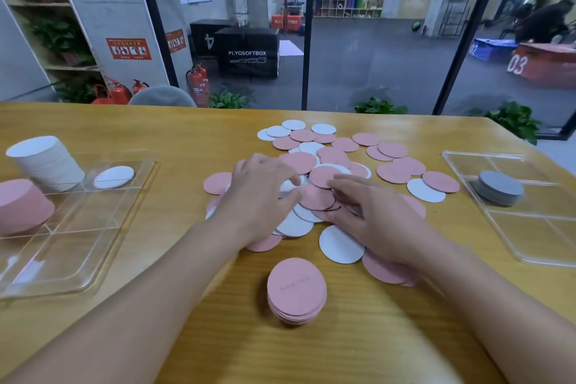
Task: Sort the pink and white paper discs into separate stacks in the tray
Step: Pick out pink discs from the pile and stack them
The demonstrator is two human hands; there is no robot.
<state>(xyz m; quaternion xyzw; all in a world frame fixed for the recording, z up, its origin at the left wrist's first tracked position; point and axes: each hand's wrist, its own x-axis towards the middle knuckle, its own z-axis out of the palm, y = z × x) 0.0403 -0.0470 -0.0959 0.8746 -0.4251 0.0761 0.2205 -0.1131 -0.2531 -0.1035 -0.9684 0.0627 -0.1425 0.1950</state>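
Both my left hand [265, 193] and right hand [371, 209] curl fingers into the loose disc pile [327, 165], pinching pink discs for the small pink stack [296, 290] just nearer me, keeping colours apart.

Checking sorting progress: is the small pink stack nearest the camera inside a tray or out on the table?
Out. The small pink stack sits on bare wooden table, between both forearms, apart from either clear tray.

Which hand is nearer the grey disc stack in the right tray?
Right. The right hand lies on the loose pile, closer to the grey disc stack; the left hand is farther left.
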